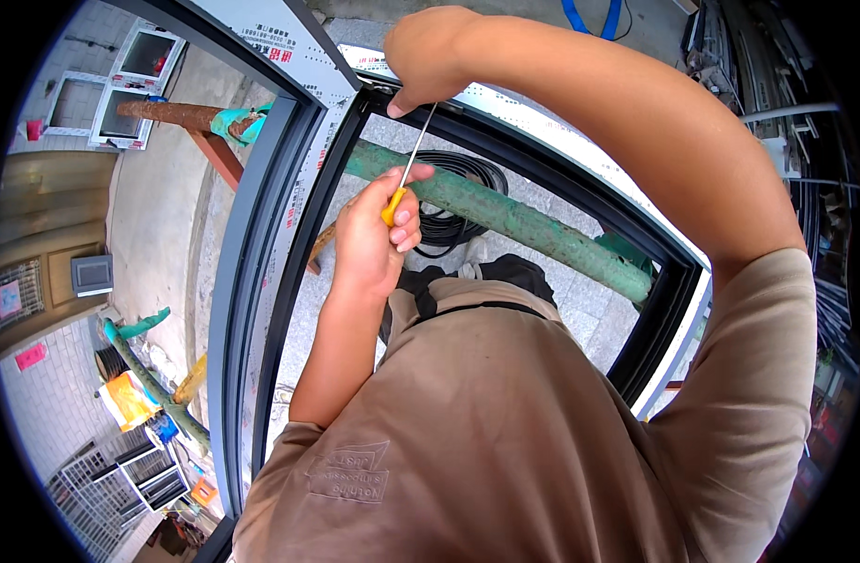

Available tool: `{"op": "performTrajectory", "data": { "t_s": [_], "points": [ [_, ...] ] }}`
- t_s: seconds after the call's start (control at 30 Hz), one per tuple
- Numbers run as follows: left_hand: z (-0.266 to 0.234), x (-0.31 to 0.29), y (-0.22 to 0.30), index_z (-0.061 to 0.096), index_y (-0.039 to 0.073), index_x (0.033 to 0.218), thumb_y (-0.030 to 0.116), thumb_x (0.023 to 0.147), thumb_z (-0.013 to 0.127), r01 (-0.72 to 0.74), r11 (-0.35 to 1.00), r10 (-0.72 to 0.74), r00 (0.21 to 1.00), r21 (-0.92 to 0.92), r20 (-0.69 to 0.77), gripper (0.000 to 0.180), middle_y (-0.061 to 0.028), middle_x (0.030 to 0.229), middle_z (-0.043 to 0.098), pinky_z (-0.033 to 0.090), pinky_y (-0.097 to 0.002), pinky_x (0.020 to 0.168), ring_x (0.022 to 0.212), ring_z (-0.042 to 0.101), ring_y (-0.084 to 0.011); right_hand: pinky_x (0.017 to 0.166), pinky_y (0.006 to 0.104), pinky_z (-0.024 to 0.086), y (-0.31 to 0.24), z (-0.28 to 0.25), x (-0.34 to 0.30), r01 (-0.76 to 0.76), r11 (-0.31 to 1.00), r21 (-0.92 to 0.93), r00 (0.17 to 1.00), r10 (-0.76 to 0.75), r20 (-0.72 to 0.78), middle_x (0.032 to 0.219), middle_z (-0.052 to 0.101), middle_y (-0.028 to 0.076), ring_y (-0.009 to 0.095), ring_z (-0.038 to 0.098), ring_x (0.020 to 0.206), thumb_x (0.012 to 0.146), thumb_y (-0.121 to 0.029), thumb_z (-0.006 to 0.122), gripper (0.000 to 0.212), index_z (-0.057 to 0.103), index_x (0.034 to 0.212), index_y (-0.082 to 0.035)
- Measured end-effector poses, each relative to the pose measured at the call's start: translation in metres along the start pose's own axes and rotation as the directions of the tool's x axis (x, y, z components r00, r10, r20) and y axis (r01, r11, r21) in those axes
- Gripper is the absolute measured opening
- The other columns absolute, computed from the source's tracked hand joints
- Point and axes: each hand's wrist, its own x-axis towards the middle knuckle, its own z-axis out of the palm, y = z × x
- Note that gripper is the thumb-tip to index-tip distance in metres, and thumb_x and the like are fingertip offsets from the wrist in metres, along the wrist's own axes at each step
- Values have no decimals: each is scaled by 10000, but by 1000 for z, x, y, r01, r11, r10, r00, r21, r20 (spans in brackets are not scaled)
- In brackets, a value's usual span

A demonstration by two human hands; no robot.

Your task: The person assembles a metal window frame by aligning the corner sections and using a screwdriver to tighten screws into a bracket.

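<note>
My left hand (366, 239) is closed round the yellow handle of a slim screwdriver (391, 207). Its thin metal shaft points up and away. The tip meets the inner edge of the far rail of a dark window frame (308, 178), by a small metal fitting. White protective film with red print covers parts of this frame. My right hand (432, 49) reaches over the same rail near its left corner, thumb down on the inner side close to the screwdriver tip. The other fingers of that hand are hidden from view.
Below the frame runs a green, worn pipe (524, 220), with a coil of black hose (467, 178) on the paving. A rusty beam (172, 114) juts in on the left. White window units (130, 94) lean at the wall. Long profiles (758, 56) are stacked at right.
</note>
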Motion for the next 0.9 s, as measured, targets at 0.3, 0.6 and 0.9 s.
{"op": "performTrajectory", "data": {
  "t_s": [0.3, 0.6, 0.9],
  "points": [
    [-4, 4, 1, 666, -33, 1360, 302, 1195, 468, 37, 999, -37, 999, 14, 7, 423, 62, 666, 396, 303, -251, 483, 521, 339, -58, 888, 536, 572, 42, 40, -59, -20, 883, 469, 981, 107, -159, 966, 780, 246, 435, 741, 907, 1177, -621, 493, 718, 809, 1150, 24],
    [1, 1, -2, 671, -28, 1297, 283, 1165, 490, 79, 995, -80, 997, -54, -13, 383, 56, 645, 388, 305, -266, 486, 517, 341, -73, 952, 616, 581, 7, 89, -103, -91, 817, 569, 882, 332, -336, 1045, 795, 306, 520, 756, 1029, 1118, -480, 627, 534, 736, 1235, 29],
    [1, 0, 4, 675, -60, 1337, 287, 1170, 478, 57, 996, -52, 995, 62, -86, 433, 2, 729, 504, 351, -271, 553, 575, 412, -89, 816, 503, 638, -15, 101, -103, -100, 864, 494, 733, 400, -551, 961, 773, 180, 394, 782, 925, 1012, -361, 797, 389, 664, 1109, -9]
  ]
}}
